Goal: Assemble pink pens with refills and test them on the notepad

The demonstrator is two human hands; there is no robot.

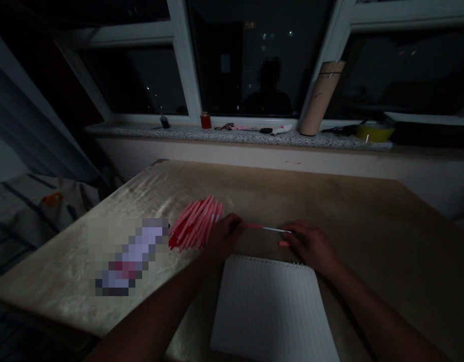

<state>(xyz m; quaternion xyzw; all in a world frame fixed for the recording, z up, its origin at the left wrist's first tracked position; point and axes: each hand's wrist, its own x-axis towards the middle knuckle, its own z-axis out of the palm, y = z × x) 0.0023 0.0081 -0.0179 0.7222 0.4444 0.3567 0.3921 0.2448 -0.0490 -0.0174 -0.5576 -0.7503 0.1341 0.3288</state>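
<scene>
My left hand (232, 229) pinches the pink pen barrel (253, 226) over the table, just beyond the notebook. Out of the barrel's right end runs a thin white pen refill (273, 230), and the fingers of my right hand (309, 244) are closed on its far end. A short pink pen part (283, 243), perhaps a cap, shows just below the refill beside my right fingers; whether they touch it I cannot tell. Left of my left hand lies a heap of pink pens (198, 221), partly over something red. The open spiral notebook (272, 306) has lined pages.
A blurred-out purple item (136, 256) lies on the table's left side. On the granite windowsill (179, 132) stand a red jar (205, 120), a tall cardboard tube (322, 98) and yellow tape (374, 133). Dark windows rise behind; a striped cloth (35, 216) is at left.
</scene>
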